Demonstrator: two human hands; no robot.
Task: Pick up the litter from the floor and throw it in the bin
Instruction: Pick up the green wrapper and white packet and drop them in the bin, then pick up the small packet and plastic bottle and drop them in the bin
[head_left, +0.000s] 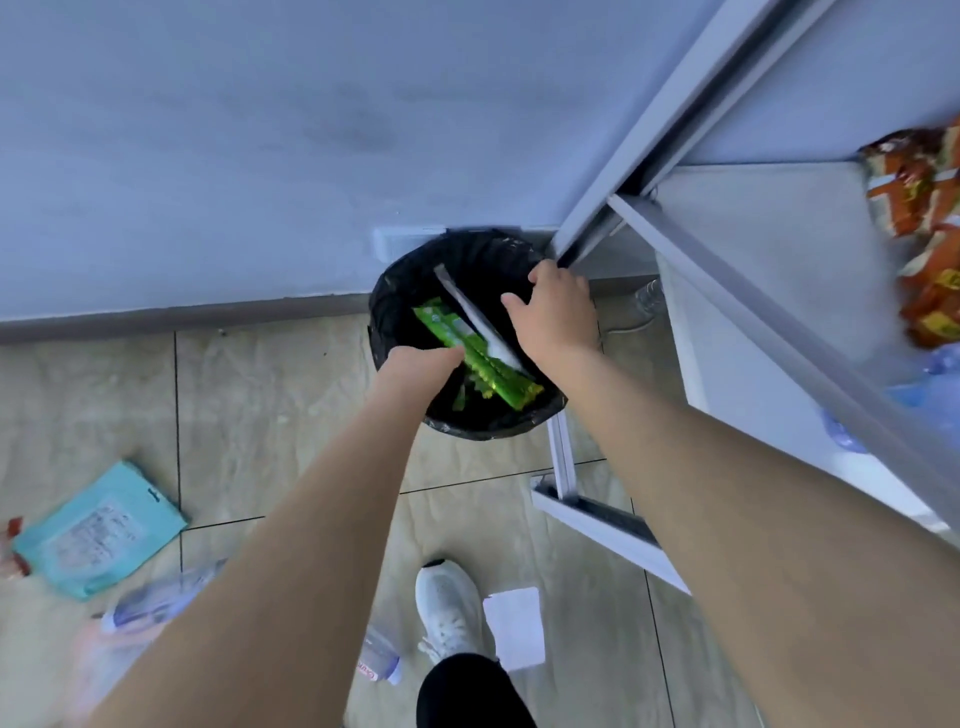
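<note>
Both hands reach over the black-lined bin (415, 280) at frame centre, left hand (421, 364) pinching a green wrapper (483, 358) inside, right hand (558, 312) fingers spread, while a teal packet (98, 530), bottles and paper remain on the floor (270, 395).

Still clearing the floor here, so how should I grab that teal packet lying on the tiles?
The teal packet lies flat, so nothing can be gripped from above. Probably best to bring a hand in low from the bin side and pinch the free corner nearest it, thumb on top and fingers slid under.
</note>
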